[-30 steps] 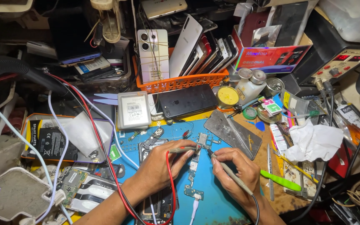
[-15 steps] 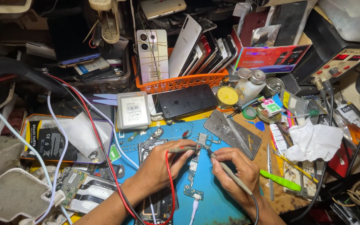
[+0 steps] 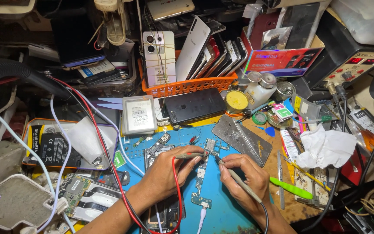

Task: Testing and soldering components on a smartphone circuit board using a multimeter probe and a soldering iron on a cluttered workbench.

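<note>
Basically a crammed repair bench: blue mat [image 3: 234,212] at centre, orange basket [image 3: 187,86] of phones at 12 o'clock, crumpled tissue [image 3: 325,147] at 3, black hose [image 3: 5,71] at 10. Left hand [image 3: 165,177] pinched a red-wired probe [image 3: 189,155]; right hand [image 3: 245,175] gripped a black-wired probe [image 3: 234,178]. Both tips touched the narrow circuit board [image 3: 204,167] lying on the mat between the hands.

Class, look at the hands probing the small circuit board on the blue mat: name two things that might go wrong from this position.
1. Both probe tips meet close together on the circuit board; a slip of the left hand or right hand might bridge neighbouring contacts.
2. The red lead loops over the left wrist and could snag, tugging its probe off the board.
</note>
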